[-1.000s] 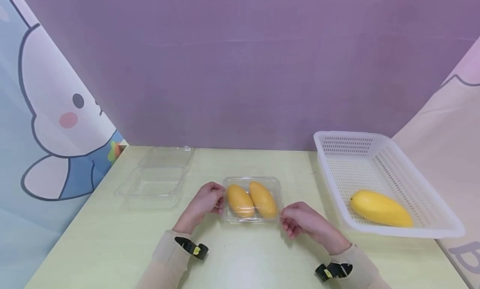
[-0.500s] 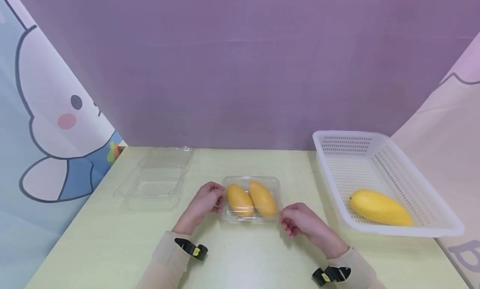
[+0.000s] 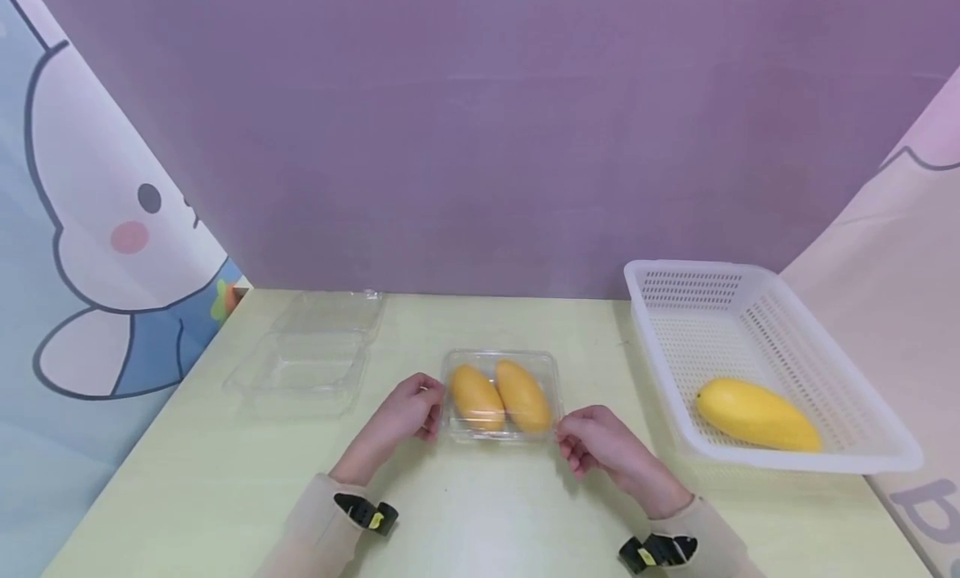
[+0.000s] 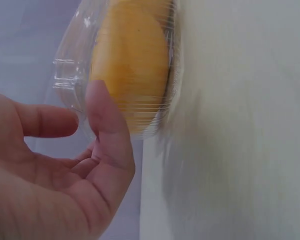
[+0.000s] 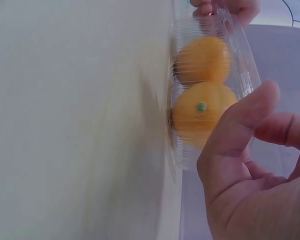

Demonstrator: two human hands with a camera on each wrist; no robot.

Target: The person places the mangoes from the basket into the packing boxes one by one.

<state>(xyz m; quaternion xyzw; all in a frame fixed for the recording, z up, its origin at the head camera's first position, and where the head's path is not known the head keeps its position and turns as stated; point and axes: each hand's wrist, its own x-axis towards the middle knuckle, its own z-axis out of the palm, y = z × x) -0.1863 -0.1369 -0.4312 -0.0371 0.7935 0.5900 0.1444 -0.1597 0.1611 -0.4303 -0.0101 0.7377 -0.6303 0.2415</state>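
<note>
Two yellow mangoes (image 3: 521,395) lie side by side in a clear plastic clamshell box (image 3: 501,357) at the middle of the table, with its lid down. My left hand (image 3: 405,411) is at the box's left edge, its thumb and forefinger on either side of the rim in the left wrist view. At the front right corner my right hand (image 3: 611,445) pinches the rim between thumb and bent forefinger. The right wrist view shows the mangoes' ends through the ribbed wall, one with a green stem spot. Part of each hand's fingertips is hidden in the head view.
A white perforated basket (image 3: 660,395) on the right holds one more yellow mango (image 3: 757,416). An open, clear clamshell box (image 3: 307,361) stands at the back left of the pale table (image 3: 480,511). Behind it rises a purple backdrop (image 3: 450,145).
My left hand and wrist have shifted a little left and toward me, with the fingertips lower along the box's edge. The right hand and box have hardly moved.
</note>
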